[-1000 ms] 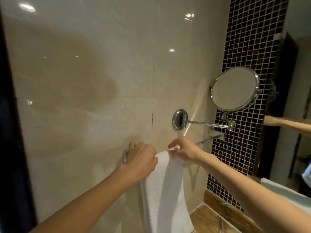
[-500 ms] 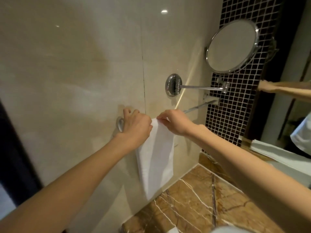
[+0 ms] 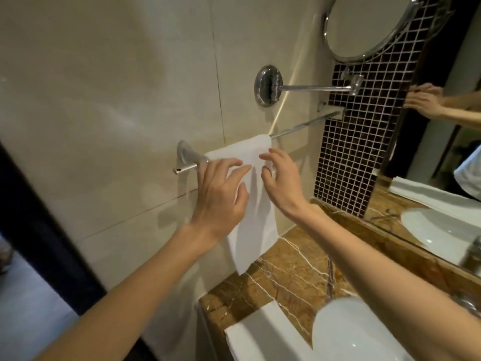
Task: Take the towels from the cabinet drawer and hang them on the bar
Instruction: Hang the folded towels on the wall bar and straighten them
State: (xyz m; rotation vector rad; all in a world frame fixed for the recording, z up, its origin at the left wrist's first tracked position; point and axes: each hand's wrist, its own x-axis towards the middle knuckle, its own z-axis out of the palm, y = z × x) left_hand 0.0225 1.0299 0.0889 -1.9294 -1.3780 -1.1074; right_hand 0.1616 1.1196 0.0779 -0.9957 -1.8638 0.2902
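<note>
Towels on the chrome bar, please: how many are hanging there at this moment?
1. A white towel is draped over the bar near its left end, between the left hand and right hand. None seems hidden.

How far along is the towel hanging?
Done: one white cloth towel is draped over the chrome wall bar. In hand: the left hand and right hand, fingers spread, are smoothing it. Left: most of the bar is bare; no drawer or other towels show here.
</note>
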